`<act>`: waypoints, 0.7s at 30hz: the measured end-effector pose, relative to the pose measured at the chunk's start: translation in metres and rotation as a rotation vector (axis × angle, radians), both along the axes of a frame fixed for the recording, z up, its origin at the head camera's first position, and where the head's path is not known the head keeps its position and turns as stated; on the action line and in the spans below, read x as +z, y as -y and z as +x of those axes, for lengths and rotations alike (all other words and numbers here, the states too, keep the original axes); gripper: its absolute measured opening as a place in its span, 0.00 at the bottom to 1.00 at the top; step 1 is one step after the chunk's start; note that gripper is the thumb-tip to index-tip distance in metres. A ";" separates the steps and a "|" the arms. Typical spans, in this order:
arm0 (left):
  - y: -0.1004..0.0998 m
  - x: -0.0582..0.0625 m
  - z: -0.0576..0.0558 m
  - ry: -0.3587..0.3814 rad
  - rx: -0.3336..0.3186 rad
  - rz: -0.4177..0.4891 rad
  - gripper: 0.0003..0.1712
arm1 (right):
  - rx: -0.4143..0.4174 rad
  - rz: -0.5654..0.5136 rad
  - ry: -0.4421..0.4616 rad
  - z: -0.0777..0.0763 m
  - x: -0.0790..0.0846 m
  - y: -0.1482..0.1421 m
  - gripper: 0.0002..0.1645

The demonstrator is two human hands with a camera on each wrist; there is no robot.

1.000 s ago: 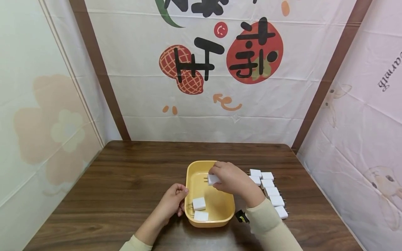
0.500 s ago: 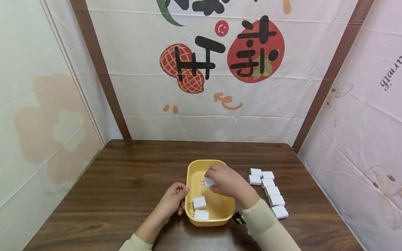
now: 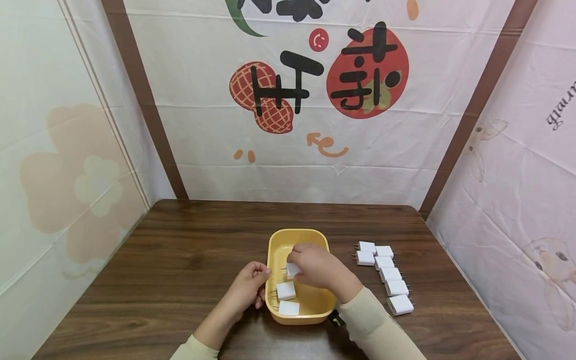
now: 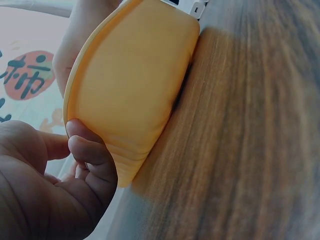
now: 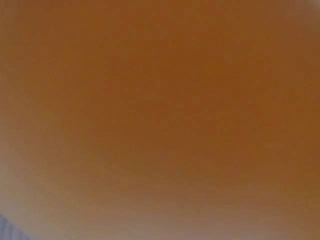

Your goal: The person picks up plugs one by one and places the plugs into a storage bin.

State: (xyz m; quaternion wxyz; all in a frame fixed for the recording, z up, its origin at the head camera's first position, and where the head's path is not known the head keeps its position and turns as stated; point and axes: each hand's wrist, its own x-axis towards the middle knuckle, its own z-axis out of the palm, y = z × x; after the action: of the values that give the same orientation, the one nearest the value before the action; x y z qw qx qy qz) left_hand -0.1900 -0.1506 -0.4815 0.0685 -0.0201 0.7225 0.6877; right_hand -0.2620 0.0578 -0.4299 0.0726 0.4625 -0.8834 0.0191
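Note:
A yellow plastic tub [image 3: 317, 300] stands on the wooden table, its rim pinched at the left side by the thumb and fingers of my left hand [image 3: 249, 282]. That grip shows closer in the left wrist view, where my left hand [image 4: 65, 185] meets the tub's edge [image 4: 75, 90]. Inside the tub, my right hand [image 3: 315, 267] holds a white plug charger [image 3: 292, 270], prongs pointing left. Just in front of it lie two more chargers, an upper one [image 3: 285, 290] and a lower one [image 3: 288, 308]. The right wrist view is only an orange-brown blur.
Right of the tub, several white chargers stand grouped on the table, among them a far left one [image 3: 365, 258], a middle one [image 3: 390, 274] and the nearest one [image 3: 400, 304]. Printed cloth [image 3: 202, 150] hangs behind the table and along both sides.
My right hand has moved left and toward me with the charger, down into the tub close to the other two. The left hand stays on the rim.

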 end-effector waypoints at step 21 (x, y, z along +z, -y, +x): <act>0.001 0.000 0.000 -0.002 0.000 0.009 0.12 | -0.031 0.060 -0.119 0.006 -0.018 0.016 0.18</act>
State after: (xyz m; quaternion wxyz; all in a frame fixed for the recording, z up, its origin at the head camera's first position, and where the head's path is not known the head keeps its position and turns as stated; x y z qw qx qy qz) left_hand -0.1896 -0.1512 -0.4818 0.0679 -0.0192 0.7195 0.6909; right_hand -0.2558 0.0422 -0.4482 0.1114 0.4512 -0.8847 -0.0360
